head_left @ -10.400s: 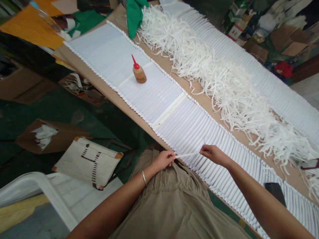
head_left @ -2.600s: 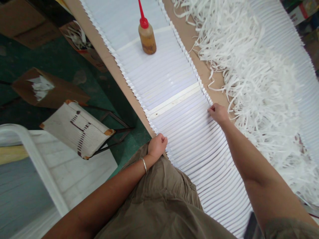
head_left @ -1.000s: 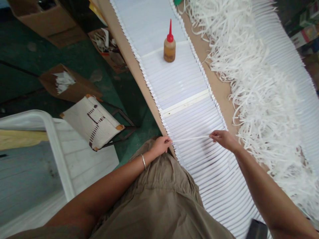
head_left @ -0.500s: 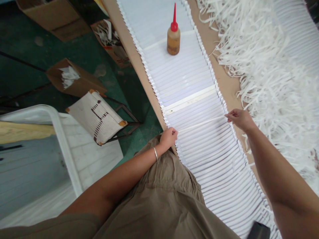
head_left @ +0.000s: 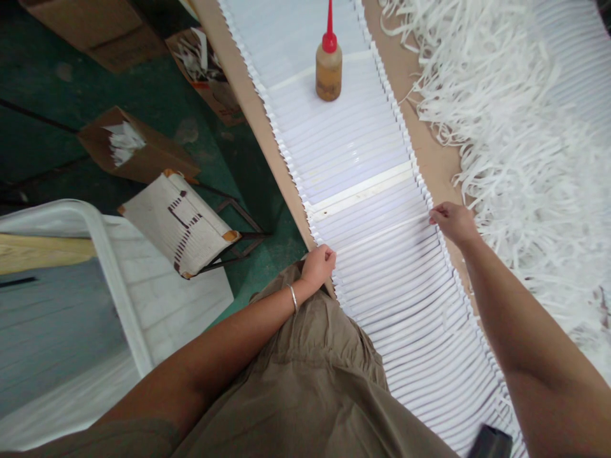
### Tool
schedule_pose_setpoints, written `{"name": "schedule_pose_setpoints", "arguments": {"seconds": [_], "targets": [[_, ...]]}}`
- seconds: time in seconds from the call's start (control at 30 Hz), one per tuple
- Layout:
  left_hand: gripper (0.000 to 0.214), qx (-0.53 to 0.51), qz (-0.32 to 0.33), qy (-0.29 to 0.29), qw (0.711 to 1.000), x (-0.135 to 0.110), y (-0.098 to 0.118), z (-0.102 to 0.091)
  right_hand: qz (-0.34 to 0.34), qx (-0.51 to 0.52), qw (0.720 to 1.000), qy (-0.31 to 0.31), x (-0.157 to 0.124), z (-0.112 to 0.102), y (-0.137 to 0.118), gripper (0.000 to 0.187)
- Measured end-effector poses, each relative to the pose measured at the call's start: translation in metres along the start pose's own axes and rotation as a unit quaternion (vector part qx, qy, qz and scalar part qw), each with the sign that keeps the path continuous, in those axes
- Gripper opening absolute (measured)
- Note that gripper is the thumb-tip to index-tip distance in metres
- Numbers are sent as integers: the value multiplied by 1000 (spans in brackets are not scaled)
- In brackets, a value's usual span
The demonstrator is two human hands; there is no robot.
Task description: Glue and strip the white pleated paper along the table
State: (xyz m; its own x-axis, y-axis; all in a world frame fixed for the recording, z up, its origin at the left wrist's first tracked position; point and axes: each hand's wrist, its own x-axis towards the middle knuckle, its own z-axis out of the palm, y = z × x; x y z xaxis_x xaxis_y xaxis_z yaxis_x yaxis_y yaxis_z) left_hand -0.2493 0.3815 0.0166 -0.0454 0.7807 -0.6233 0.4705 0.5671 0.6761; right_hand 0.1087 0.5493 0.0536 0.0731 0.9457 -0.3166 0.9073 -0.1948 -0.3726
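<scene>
A thin white strip runs across a long row of white slats on the table. Its left end is pinched in my left hand, closed at the row's near edge. My right hand pinches the other end at the far edge, fingertips together. Above the hands, a wider off-white bar lies across the row. Farther up, a squeeze bottle with a red pointed nozzle stands upright on the slats, holding amber liquid.
A heap of loose white strips covers the table's right side. A dark object lies at the bottom right. At left are a covered stool, open cardboard boxes and a large white tub.
The strip and my right hand have shifted slightly up along the row, toward the off-white bar. Both hands keep their pinch. The whole view has moved a little.
</scene>
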Motion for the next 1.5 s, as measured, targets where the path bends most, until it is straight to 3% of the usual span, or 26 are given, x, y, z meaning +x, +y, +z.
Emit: {"name": "schedule_pose_setpoints", "arguments": {"seconds": [0.13, 0.73, 0.97, 1.1, 1.2, 1.3, 1.5], "targets": [[20, 23, 13, 12, 1000, -2, 3, -2, 4, 25, 1000, 6, 4, 6, -1, 15], [21, 68, 31, 25, 997, -1, 2, -3, 0, -49, 999, 18, 18, 29, 7, 17], [25, 172, 1, 27, 985, 1, 10, -2, 13, -71, 997, 35, 19, 35, 3, 18], [28, 203, -1, 28, 979, 1, 3, -12, 53, -101, 991, 72, 9, 18, 13, 27], [27, 144, 5, 17, 989, -3, -11, -20, 126, -167, 973, 99, -7, 2, 34, 38], [26, 79, 26, 2, 997, -11, -18, -23, 193, -224, 953, 73, -23, -4, 54, 46], [23, 44, 74, -25, 996, -21, 1, -22, 178, -247, 951, 48, -58, -6, 59, 37]]}}
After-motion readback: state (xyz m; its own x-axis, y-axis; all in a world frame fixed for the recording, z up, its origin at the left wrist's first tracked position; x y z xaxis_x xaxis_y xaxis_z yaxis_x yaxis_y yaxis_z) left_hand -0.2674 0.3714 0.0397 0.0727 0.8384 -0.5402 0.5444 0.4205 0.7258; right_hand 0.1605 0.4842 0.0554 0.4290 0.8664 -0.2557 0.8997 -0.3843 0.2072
